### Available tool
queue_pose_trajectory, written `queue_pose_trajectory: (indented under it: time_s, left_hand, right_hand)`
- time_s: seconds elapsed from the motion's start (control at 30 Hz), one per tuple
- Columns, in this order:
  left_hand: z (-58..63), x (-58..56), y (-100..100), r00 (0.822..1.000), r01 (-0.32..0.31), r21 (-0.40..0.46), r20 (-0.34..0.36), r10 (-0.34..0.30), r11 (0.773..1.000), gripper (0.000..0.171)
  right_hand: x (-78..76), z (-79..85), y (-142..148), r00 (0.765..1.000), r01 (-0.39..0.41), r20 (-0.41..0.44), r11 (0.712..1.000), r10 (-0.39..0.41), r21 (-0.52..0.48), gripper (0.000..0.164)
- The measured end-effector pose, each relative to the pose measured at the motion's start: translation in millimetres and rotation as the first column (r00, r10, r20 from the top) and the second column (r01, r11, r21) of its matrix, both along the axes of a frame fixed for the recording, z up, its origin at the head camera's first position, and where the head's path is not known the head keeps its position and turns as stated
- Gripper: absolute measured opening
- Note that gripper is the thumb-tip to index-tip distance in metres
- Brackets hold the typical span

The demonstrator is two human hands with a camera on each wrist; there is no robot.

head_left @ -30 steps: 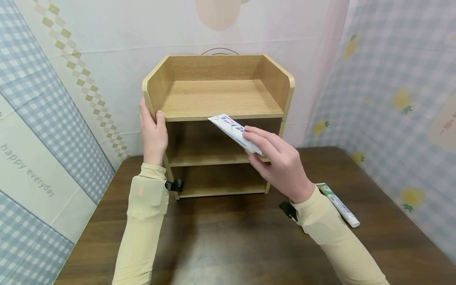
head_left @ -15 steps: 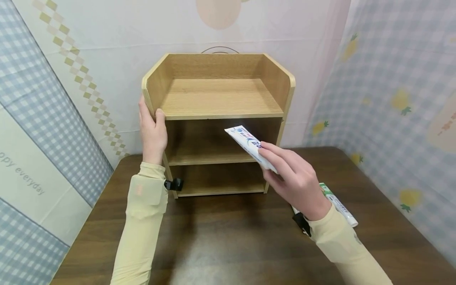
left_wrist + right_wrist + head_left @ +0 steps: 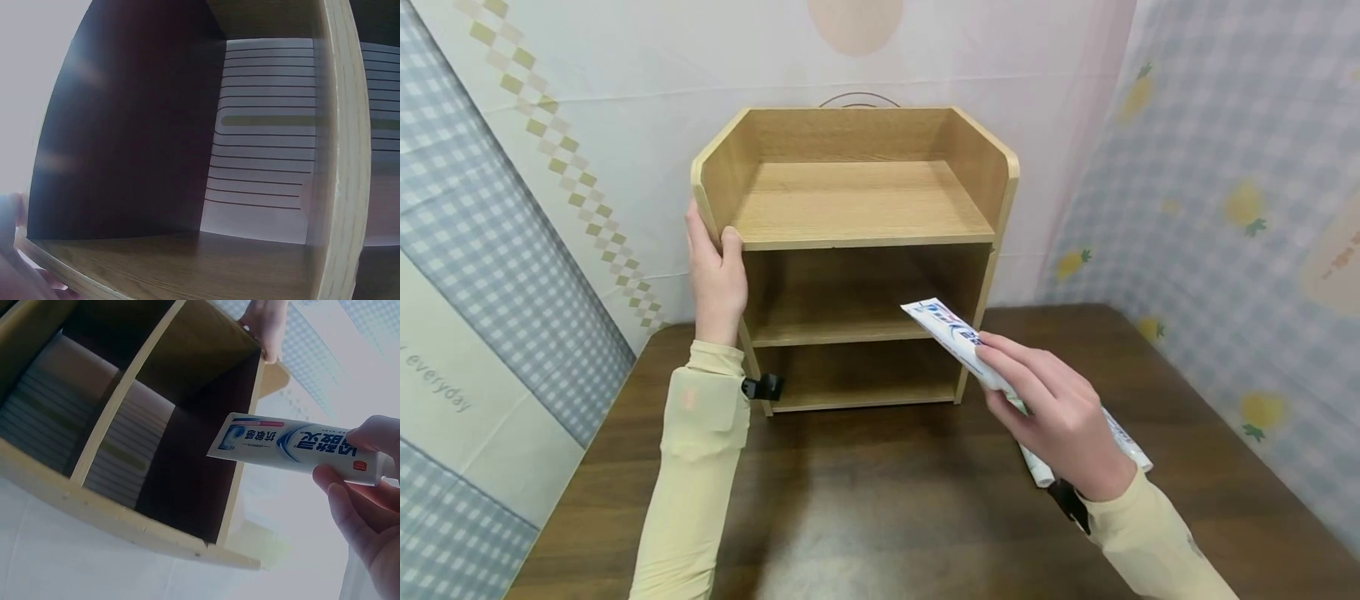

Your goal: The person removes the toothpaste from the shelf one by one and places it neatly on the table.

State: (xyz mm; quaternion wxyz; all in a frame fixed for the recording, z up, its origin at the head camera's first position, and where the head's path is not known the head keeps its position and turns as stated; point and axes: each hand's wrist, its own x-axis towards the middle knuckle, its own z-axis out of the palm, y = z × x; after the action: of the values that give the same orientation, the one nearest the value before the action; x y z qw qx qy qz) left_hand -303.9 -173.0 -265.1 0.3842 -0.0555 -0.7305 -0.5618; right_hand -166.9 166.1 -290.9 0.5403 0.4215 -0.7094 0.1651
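My left hand (image 3: 718,287) holds the left side of a small wooden shelf (image 3: 861,200), its thumb on the front edge and its other fingers partly hidden behind the side panel. A white toothpaste tube (image 3: 947,331) with blue print is pinched between the thumb and fingers of my right hand (image 3: 1060,412), in front of the shelf's lower right. In the right wrist view the toothpaste tube (image 3: 281,442) is held near its cap end, with its flat end pointing toward the shelf. The two lower compartments show bare boards.
On the dark wooden table (image 3: 850,500), two more tubes lie partly hidden by my right hand: one white end (image 3: 1037,469) below it and another tube (image 3: 1127,440) to its right. Patterned cloth walls (image 3: 1210,167) stand behind and beside the table.
My right hand has moved right and down in the head view with the toothpaste tube, away from the shelf's front. The left hand keeps its hold on the shelf.
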Motion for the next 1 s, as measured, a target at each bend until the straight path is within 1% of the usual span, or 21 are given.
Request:
queue_pose_trajectory:
  time_s: [0.2,0.33,0.53,0.63,0.73,0.83,1.0]
  left_hand:
    - [1.1,2.0,-2.9,1.000,-0.017,-0.010,0.000,0.017,1.000,0.058]
    - [1.6,2.6,-3.2,1.000,-0.025,-0.011,0.001,0.025,1.000,0.057]
    - [1.6,4.9,-1.8,0.999,-0.034,-0.007,-0.005,0.034,0.999,0.056]
    - [2.9,6.1,-1.1,0.999,-0.033,-0.007,-0.002,0.033,0.999,0.056]
    - [3.9,7.2,-1.2,1.000,-0.029,-0.007,0.005,0.029,1.000,0.057]
    - [3.9,7.8,-1.4,1.000,-0.025,-0.001,0.010,0.025,1.000,0.057]
    - [3.7,9.0,-1.7,1.000,-0.028,-0.002,0.009,0.028,1.000,0.057]
  right_hand:
    - [14.9,-2.7,13.9,1.000,0.024,0.000,0.998,-0.024,-0.050,0.029]
    - [24.8,-6.8,22.5,0.999,0.036,0.020,0.996,-0.035,-0.076,0.032]
    - [37.5,-21.4,31.0,0.998,0.039,0.058,0.997,-0.035,-0.073,0.034]
    - [40.0,-31.4,36.5,0.995,0.052,0.086,0.997,-0.046,-0.063,0.034]
    - [39.5,-42.1,44.4,0.988,0.087,0.130,0.996,-0.083,-0.026,0.036]
    - [38.3,-53.4,51.9,0.976,0.116,0.182,0.992,-0.121,0.040,0.040]
    - [37.6,-69.6,57.5,0.957,0.144,0.232,0.981,-0.172,0.131,0.041]
